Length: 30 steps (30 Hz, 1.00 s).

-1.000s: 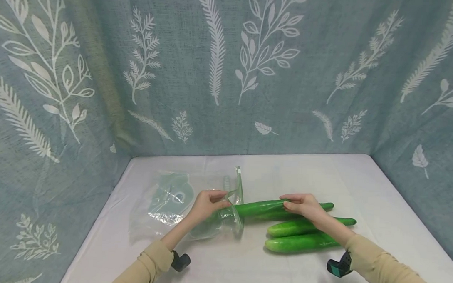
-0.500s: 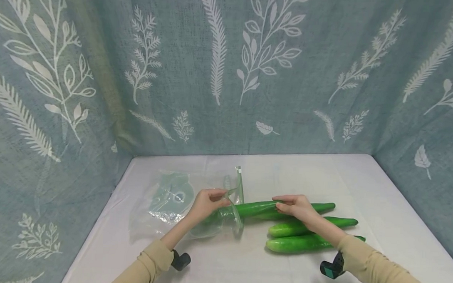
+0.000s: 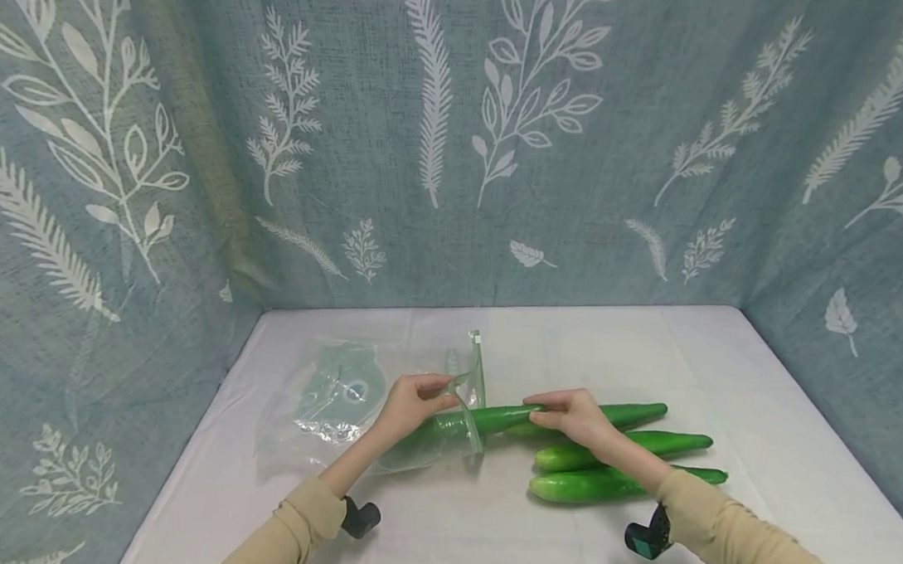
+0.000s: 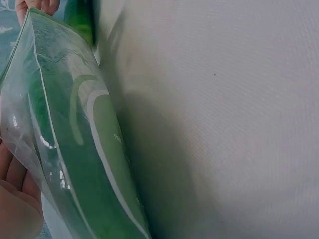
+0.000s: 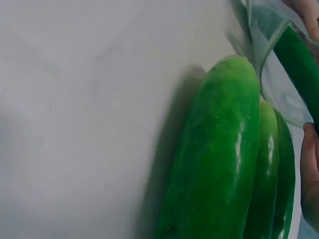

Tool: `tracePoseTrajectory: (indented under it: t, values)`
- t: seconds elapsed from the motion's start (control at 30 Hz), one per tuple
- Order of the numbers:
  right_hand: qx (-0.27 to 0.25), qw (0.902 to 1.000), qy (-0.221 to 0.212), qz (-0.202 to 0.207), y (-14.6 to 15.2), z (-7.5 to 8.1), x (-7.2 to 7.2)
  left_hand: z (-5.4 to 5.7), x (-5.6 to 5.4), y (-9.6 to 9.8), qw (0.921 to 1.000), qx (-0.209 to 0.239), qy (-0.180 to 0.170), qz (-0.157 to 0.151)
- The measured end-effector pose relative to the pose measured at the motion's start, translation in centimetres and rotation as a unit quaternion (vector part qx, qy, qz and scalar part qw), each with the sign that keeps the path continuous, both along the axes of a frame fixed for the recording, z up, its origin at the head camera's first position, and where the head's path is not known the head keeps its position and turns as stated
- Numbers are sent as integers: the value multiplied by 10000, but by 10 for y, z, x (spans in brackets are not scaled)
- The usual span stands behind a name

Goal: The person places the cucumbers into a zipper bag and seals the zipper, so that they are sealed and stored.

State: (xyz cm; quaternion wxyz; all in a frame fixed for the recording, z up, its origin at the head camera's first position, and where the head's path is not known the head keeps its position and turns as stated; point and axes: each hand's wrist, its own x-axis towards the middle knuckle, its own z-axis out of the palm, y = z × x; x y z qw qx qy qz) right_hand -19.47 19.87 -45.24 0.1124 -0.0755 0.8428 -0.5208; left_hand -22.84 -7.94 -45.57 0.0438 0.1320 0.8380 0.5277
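A clear zip bag (image 3: pixel 289 446) with a pale green print lies on the left half of the table. My left hand (image 3: pixel 408 403) pinches the edge of its mouth, which gapes to the right. Through this mouth runs a long green cucumber (image 3: pixel 501 418), its left part inside the bag. My right hand (image 3: pixel 575 415) grips the cucumber's outer end between thumb and fingers. In the left wrist view the bag (image 4: pixel 65 124) fills the left side, with green showing through the plastic. The right wrist view shows the cucumber (image 5: pixel 299 64) slanting into the bag's mouth.
Three more cucumbers lie at the right: a rear one (image 3: pixel 633 414), partly behind my right hand, a middle one (image 3: pixel 565 458) and a front one (image 3: pixel 586 487). White cloth covers the table (image 3: pixel 487 532). A blue-green leaf-patterned curtain (image 3: pixel 452 257) encloses the back and sides.
My right hand has moved left, sliding the cucumber farther into the bag. My left hand stays at the bag's mouth. More of the front cucumber shows from behind the right forearm.
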Motion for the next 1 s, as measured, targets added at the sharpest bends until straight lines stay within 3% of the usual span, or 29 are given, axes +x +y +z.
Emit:
tracePoseTrajectory:
  t: [0.37, 0.67, 1.0]
  values:
    - [25, 9988, 315, 376, -23, -9, 0, 0, 1, 0, 9999, 45, 107, -14]
    - [212, 9944, 810, 644, -43, -16, 0, -3, -1, 0, 9998, 201, 34, 9]
    - [313, 9909, 1001, 843, -59, -20, -1, -1, 1, 1, 9998, 173, 53, 79]
